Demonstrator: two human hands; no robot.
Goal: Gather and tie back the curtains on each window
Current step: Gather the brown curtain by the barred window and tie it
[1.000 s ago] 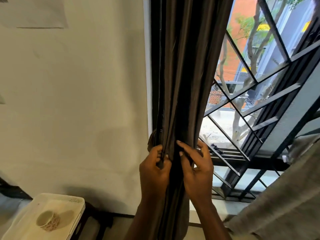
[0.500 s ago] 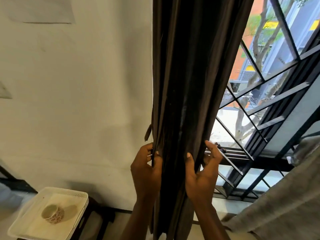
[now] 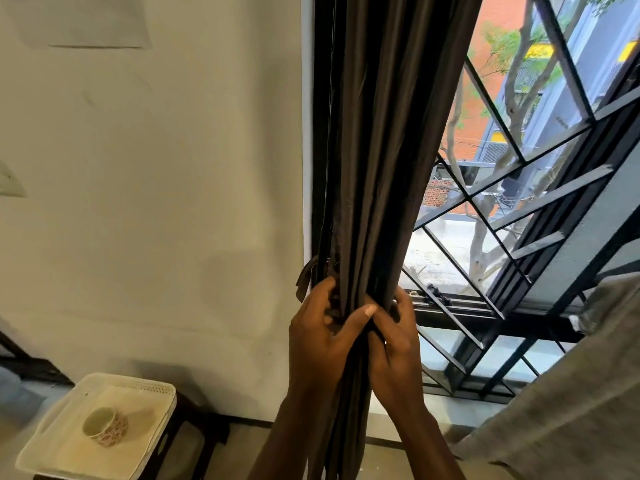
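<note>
Head view, left to right. At lower left a white tray carrying a patterned cup sits on a dark stool, well apart from the work. A short brown strap projects at the left edge of the dark curtain, just above the left hand; it is probably the tie-back. The left hand is clenched round the bunched folds, thumb laid across the front. The right hand grasps the same bundle from the other side, touching the left. The curtain hangs gathered against the left side of the window grille.

Step in hand: gathering looks complete; tying is not yet done. The next move calls for one hand to hold the bundle while the other releases, takes the strap and passes it round. Grey fabric lies at lower right.
</note>
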